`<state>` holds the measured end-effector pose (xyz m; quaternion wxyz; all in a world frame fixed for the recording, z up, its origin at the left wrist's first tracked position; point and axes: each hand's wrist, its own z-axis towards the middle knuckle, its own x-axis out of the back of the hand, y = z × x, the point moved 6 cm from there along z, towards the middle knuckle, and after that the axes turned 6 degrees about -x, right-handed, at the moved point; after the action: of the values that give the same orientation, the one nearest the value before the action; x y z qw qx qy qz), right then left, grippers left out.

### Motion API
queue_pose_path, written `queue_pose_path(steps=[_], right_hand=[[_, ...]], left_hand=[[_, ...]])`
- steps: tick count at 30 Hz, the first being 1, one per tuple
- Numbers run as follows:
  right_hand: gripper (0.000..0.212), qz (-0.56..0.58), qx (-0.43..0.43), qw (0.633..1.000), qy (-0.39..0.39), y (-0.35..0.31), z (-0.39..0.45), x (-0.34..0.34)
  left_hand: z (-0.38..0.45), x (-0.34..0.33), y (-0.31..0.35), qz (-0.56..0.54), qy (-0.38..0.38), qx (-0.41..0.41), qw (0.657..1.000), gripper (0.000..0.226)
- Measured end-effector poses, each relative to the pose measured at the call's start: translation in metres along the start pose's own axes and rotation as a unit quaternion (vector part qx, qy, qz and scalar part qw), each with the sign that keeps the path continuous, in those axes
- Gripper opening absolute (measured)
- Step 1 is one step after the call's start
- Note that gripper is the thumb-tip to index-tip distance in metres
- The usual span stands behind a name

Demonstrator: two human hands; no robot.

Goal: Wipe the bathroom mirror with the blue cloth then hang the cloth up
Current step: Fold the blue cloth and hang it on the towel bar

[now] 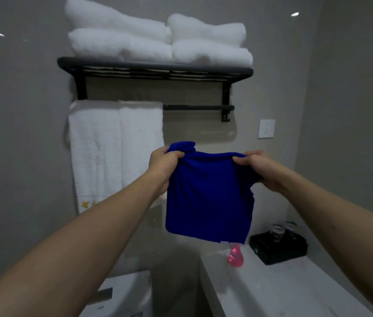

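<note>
Both my arms reach forward and up, bare to the elbow. My left hand (pixel 162 167) and right hand (pixel 261 169) are raised level, apart, fingers curled and pinching the blue cloth (pixel 208 197).

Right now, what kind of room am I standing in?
Most likely a bathroom: folded white towels stacked on a black wall-mounted metal rack, a white towel hanging from its bar, and a white countertop.
</note>
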<state>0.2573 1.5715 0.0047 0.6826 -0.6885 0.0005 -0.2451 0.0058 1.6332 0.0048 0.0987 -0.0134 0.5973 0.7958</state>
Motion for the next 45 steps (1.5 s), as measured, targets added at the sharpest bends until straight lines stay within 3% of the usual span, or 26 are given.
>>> queue_pose_path(steps=[8,17,20,25,27,29,31,33,37,41,43,45], right_hand=[[0.014,0.064,0.103,0.99,0.073,-0.063,0.069,0.03],[0.013,0.074,0.181,0.971,0.136,-0.105,0.17,0.057],[0.022,0.061,0.212,0.959,0.177,-0.12,0.196,0.058],[0.038,-0.013,0.243,0.944,0.224,-0.15,0.229,0.05],[0.041,-0.137,0.207,0.938,0.241,-0.161,0.247,0.044],[0.043,-0.296,0.168,0.909,0.238,-0.166,0.261,0.036],[0.04,-0.377,0.171,0.881,0.229,-0.171,0.272,0.029],[0.044,-0.381,0.194,0.872,0.24,-0.18,0.274,0.028],[0.034,-0.357,0.287,0.855,0.243,-0.189,0.265,0.024],[0.029,-0.442,0.337,0.808,0.197,-0.182,0.26,0.015],[0.031,-0.444,0.307,0.826,0.162,-0.173,0.266,0.016],[0.05,-0.393,0.252,0.877,0.116,-0.164,0.271,0.021]], left_hand=[[0.065,-0.02,0.033,-0.041,0.046,-0.021,0.998,0.025],[0.152,-0.017,0.068,0.147,0.185,-0.133,0.963,0.033],[0.171,-0.022,0.083,0.285,0.192,-0.213,0.915,0.035],[0.196,-0.023,0.105,0.516,0.25,-0.266,0.775,0.042],[0.212,-0.026,0.11,0.564,0.238,-0.25,0.751,0.042],[0.231,-0.03,0.109,0.614,0.215,-0.217,0.728,0.04],[0.244,-0.035,0.107,0.661,0.202,-0.176,0.701,0.039],[0.249,-0.036,0.105,0.663,0.204,-0.147,0.705,0.039],[0.256,-0.035,0.11,0.595,0.186,-0.167,0.764,0.036],[0.261,-0.049,0.101,0.641,0.102,-0.159,0.744,0.029],[0.258,-0.047,0.102,0.621,0.107,-0.192,0.753,0.03],[0.257,-0.042,0.102,0.619,0.102,-0.189,0.756,0.03]])
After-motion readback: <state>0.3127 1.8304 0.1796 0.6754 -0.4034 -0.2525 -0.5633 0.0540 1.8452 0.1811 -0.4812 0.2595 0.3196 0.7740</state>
